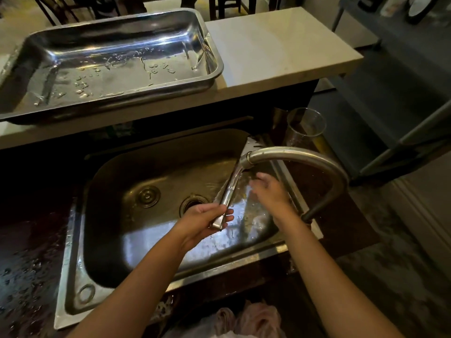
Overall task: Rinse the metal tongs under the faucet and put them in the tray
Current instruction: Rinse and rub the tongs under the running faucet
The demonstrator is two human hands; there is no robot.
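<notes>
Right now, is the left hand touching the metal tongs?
Touching. The head view shows the left hand closed around the hinge end of the metal tongs, fingers wrapped over the metal, with no gap.

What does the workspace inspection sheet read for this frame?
Surface: steel sink, wet, set in a dark wet counter.
Job's things: tongs held under the faucet, water running over them; tray on the pale ledge, holding only droplets.
Clutter: clear cup beside the sink; pinkish cloth at the bottom edge.
Grippers: left hand grips the tongs' hinged end; right hand open in the stream beside them.
Cables: nothing seen.
Surroundings: chair legs behind the ledge, metal rack to the right.
</notes>
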